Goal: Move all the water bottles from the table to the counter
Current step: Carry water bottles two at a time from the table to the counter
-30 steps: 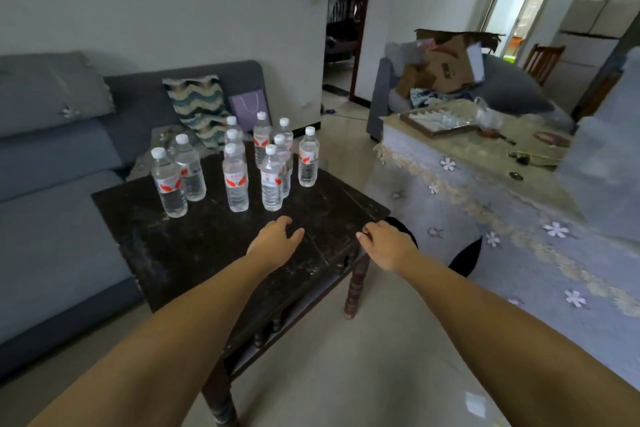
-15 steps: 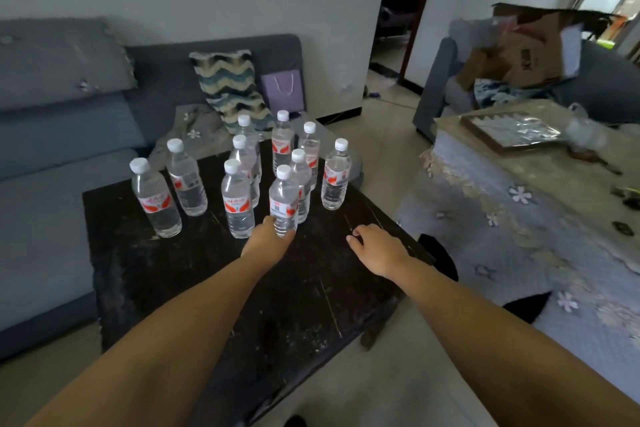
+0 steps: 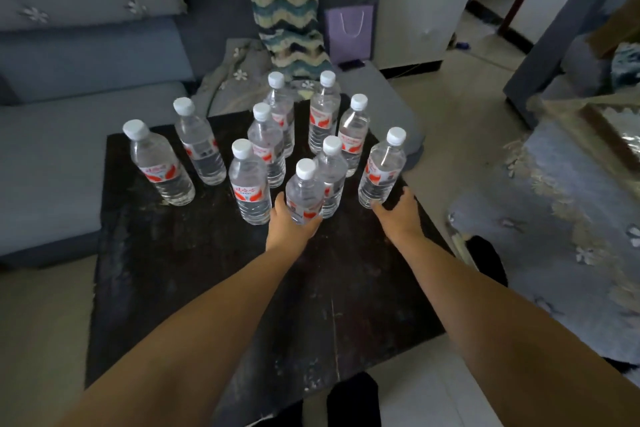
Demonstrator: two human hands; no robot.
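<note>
Several clear water bottles with white caps and red-and-white labels stand on a dark wooden table (image 3: 207,288). My left hand (image 3: 289,227) grips the base of the nearest middle bottle (image 3: 304,192), fingers and thumb wrapped round it. My right hand (image 3: 398,213) is at the base of the rightmost bottle (image 3: 382,170); its fingers reach round the bottom, partly hidden behind the bottle. Other bottles stand behind and to the left, the outermost (image 3: 157,163) near the table's left edge.
A grey sofa (image 3: 69,97) runs along the left and back, with a zigzag cushion (image 3: 289,24) and a purple paper bag (image 3: 349,33). A low table under a floral blue cloth (image 3: 571,218) stands to the right. A doorway opens at the back right.
I have moved closer over the table. My left hand has closed round the nearest bottle, and my right hand has reached forward to the base of the rightmost bottle.
</note>
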